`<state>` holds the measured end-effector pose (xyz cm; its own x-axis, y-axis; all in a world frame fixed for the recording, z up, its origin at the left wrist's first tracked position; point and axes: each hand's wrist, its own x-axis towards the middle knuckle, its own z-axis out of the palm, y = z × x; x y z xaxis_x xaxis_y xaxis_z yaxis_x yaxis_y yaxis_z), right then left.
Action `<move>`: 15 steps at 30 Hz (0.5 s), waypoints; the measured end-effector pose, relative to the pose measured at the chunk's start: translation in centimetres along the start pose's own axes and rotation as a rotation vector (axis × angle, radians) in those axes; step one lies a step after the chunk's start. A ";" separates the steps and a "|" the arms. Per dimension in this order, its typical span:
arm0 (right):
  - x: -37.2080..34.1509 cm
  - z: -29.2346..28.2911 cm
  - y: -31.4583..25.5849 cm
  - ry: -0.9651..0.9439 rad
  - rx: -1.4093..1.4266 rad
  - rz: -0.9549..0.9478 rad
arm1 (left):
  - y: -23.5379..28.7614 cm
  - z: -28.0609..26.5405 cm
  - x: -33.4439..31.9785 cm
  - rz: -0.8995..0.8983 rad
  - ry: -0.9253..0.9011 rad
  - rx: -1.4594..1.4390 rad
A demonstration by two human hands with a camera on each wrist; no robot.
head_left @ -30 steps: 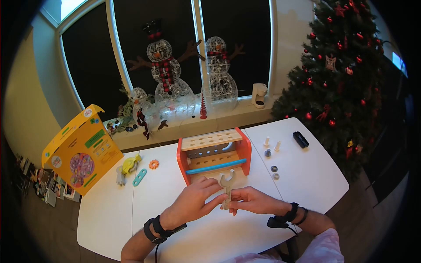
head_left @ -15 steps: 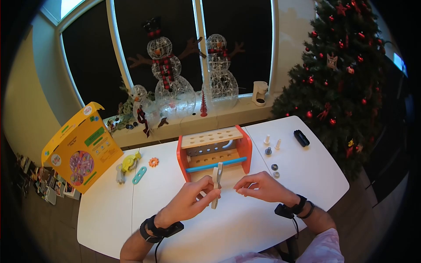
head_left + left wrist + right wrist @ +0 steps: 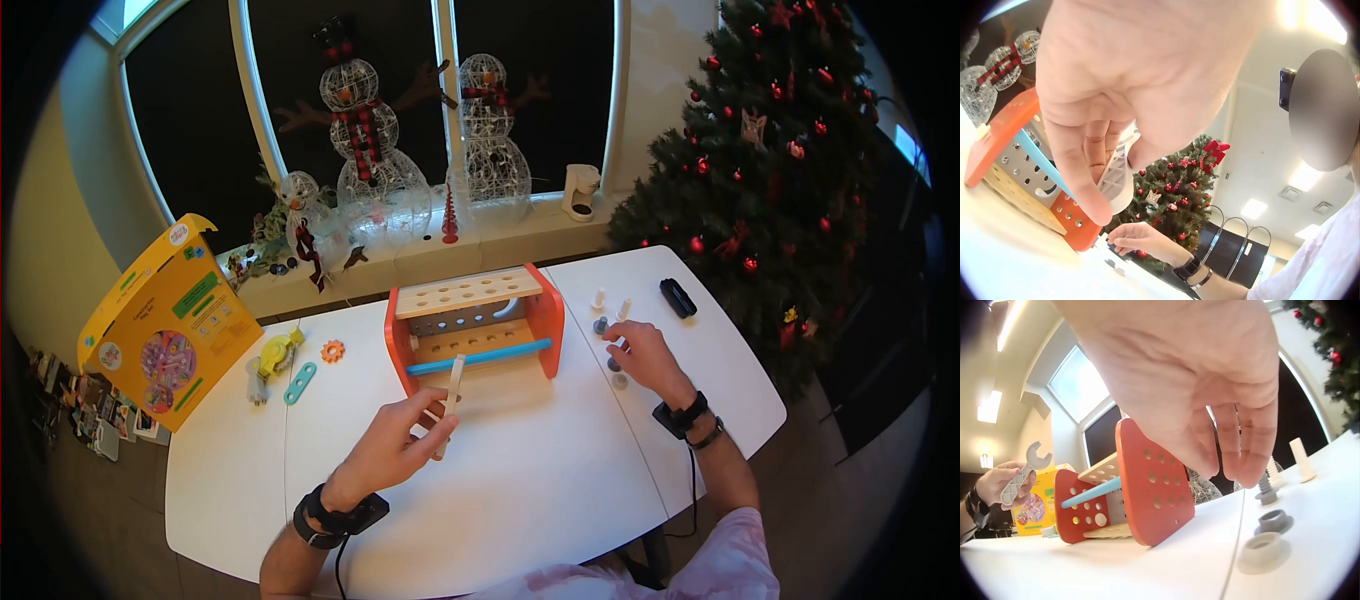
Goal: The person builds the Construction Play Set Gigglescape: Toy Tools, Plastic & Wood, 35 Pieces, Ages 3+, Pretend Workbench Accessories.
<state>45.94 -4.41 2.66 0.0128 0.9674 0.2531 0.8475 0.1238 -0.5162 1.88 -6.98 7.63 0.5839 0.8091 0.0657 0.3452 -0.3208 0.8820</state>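
Note:
My left hand point(image 3: 392, 442) grips a grey toy wrench point(image 3: 1025, 476) above the table, in front of the red-sided toy toolbox point(image 3: 549, 322). The wrench's open jaw end points upward, and in the head view it shows edge-on. My right hand point(image 3: 648, 356) hovers over the right side of the table, fingers bent loosely downward with nothing between them. Just beyond its fingertips stands a dark grey bolt point(image 3: 1265, 489). Two pale bolts point(image 3: 1301, 460) stand behind that one. A dark grey nut point(image 3: 1275, 520) and a lighter grey nut point(image 3: 1262, 549) lie below the hand.
The toolbox has a blue bar point(image 3: 480, 357) across its front. At left are a teal link plate point(image 3: 300, 383), an orange gear point(image 3: 333, 351), a yellow-and-grey toy piece point(image 3: 277, 352) and a yellow box point(image 3: 165, 320). A black case point(image 3: 677, 297) lies far right.
My right hand let go of the wrench and moved right to the bolts and nuts. The left hand kept the wrench, turned it edge-on and shifted slightly left.

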 end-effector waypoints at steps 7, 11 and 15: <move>-0.6 0.9 0.5 -0.124 -0.194 0.052 | -0.5 0.2 0.0 -0.002 0.019 0.022; -0.2 1.5 1.7 -0.120 -0.228 0.014 | -0.2 0.3 0.0 0.011 0.026 0.098; -0.1 1.6 1.5 -0.108 -0.184 0.026 | -0.2 -0.1 0.0 -0.033 -0.033 0.007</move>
<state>46.32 -3.97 0.55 -0.0127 0.9890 0.1471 0.9305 0.0655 -0.3604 1.74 -6.90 7.43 0.5964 0.8024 0.0212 0.3696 -0.2980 0.8801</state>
